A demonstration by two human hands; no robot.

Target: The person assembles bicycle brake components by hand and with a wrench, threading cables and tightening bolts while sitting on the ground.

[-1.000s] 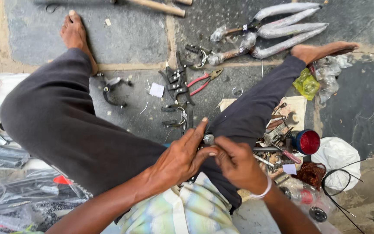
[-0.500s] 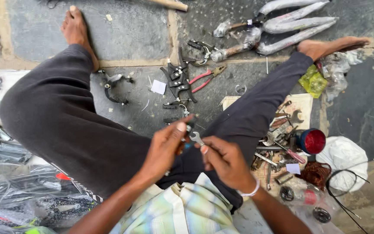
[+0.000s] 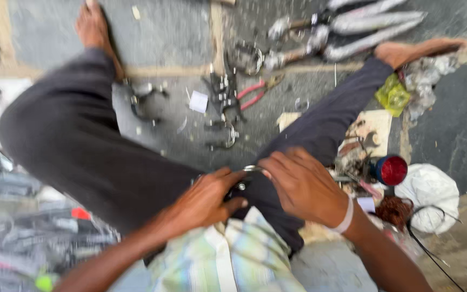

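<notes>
Head view, blurred: small metal part [image 3: 251,170], probably rigid, light, slippery; left hand [image 3: 206,200] and right hand [image 3: 301,186] fingers closed pinching its ends.

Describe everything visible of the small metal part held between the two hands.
The small metal part is silvery, ring-like or rounded, and heavily blurred, so fine detail cannot be told. It sits low in the lap, over the dark trousers. The left hand grips from below, where something dark shows beside its fingers; the right hand pinches the part from the other side with its fingertips. Most of it is hidden.
</notes>
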